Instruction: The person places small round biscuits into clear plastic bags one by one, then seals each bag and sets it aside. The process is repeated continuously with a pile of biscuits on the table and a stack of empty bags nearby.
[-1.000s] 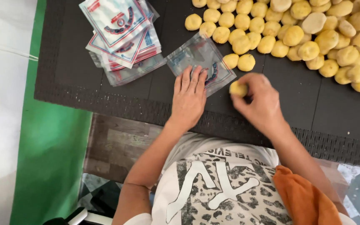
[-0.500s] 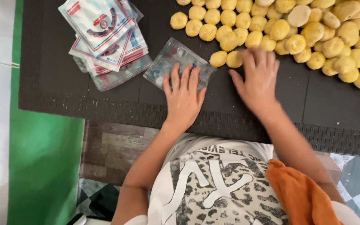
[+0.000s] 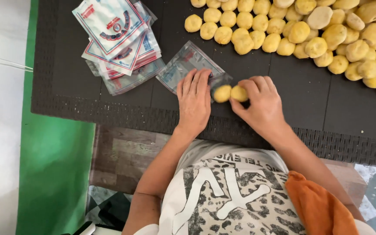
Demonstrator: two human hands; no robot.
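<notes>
Dark woven table below me. My left hand flat, open, pressing clear bag. My right hand pinching two yellow balls at bag mouth. Ball pile beyond.

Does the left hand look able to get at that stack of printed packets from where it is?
Probably yes: the left hand lies flat on the clear bag, and only bare dark mat separates it from the packet stack.
</notes>
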